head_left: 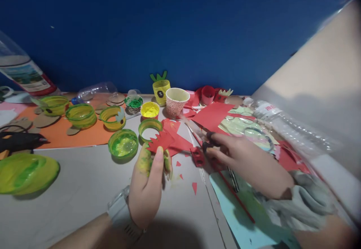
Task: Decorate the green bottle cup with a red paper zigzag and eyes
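Note:
My left hand [146, 189], smeared with yellow-green paint, pinches a red paper piece [162, 140] between thumb and fingers. One edge of that paper is cut into zigzag points. To its right, my right hand [242, 160] has its fingers in the dark handles of a pair of scissors [208, 146]. The blades point away toward the patterned paper cup and look slightly blurred; they are apart from the held paper. Small red paper scraps [194, 188] lie on the table between my hands. A green-painted ring [149, 128] stands just behind the red paper.
Painted green-yellow cups and rings [123, 145] stand at left, near a glue gun [22, 140] on orange paper [84, 140]. Behind are a patterned paper cup [177, 104] and a yellow paint cup [149, 110]. A clear plastic bottle [293, 128] lies at right, beyond light-blue paper [225, 200].

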Available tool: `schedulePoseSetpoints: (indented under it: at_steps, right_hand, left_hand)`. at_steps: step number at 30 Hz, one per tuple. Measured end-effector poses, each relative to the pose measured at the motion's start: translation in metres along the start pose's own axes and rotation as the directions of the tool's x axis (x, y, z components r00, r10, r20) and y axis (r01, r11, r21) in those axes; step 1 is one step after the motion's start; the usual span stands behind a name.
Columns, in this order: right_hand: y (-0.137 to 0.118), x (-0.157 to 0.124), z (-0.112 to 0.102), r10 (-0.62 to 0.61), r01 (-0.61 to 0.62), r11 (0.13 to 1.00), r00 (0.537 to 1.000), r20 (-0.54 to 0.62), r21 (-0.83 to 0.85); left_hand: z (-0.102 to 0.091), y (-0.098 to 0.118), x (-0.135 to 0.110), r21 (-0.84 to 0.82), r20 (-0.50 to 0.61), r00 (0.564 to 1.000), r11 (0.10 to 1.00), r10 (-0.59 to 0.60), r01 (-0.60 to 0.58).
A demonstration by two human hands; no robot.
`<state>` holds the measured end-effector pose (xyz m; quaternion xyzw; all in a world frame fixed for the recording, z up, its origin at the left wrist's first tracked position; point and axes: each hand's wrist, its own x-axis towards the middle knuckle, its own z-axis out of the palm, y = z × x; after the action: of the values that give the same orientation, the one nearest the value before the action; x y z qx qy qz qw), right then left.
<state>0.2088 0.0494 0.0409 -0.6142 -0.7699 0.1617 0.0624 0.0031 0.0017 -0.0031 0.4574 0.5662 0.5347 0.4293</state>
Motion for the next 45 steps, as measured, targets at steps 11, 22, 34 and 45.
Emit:
schedulePoseSetpoints:
  at_steps: [11,22,34,45]
  right_hand:
    - [0.032,0.013,0.009,-0.062,0.032,0.939,0.995,-0.077,-0.341]
    - [0.021,0.027,0.003,-0.155,0.114,0.96,0.977,-0.144,-0.257]
    - [-0.063,0.024,-0.002,-0.338,0.276,0.815,0.941,0.031,0.509]
    - [-0.045,0.041,-0.007,-0.364,0.276,0.777,0.93,0.047,0.565]
  left_hand:
    - [-0.003,-0.005,-0.002,-0.091,0.166,0.986,0.996,0.009,0.006]
    - [-0.004,-0.008,0.003,-0.108,0.137,0.989,0.993,0.062,-0.047]
    - [-0.002,-0.014,-0.002,-0.092,0.21,0.975,0.994,0.075,-0.057]
    - [-0.001,-0.01,-0.003,-0.014,0.217,0.974,0.998,0.063,-0.061]
